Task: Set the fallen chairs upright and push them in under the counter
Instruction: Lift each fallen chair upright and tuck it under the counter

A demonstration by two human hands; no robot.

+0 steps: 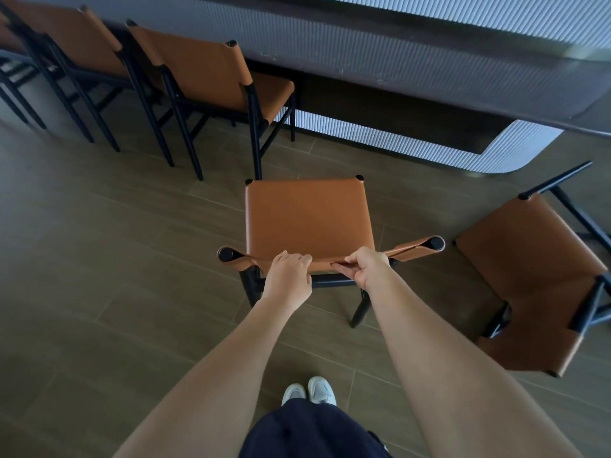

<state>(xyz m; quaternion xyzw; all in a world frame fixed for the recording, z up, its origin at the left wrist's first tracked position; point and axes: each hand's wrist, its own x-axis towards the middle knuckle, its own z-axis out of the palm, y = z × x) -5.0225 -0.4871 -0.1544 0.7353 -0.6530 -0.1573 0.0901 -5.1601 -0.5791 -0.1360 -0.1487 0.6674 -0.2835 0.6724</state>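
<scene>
An upright chair [307,214] with a tan leather seat and black frame stands on the floor in front of me, facing the counter [429,51]. My left hand [289,276] and my right hand [368,267] both grip the top edge of its leather backrest, fingers curled over it. A gap of floor lies between the chair and the counter. A second tan chair [529,276] lies fallen on its side at the right, legs pointing to the right.
Two more tan chairs [211,74] [76,38] stand upright at the counter on the left, with part of another at the far left edge. The counter's ribbed white base [396,140] curves round at the right. My white shoes [310,391] are just behind the chair.
</scene>
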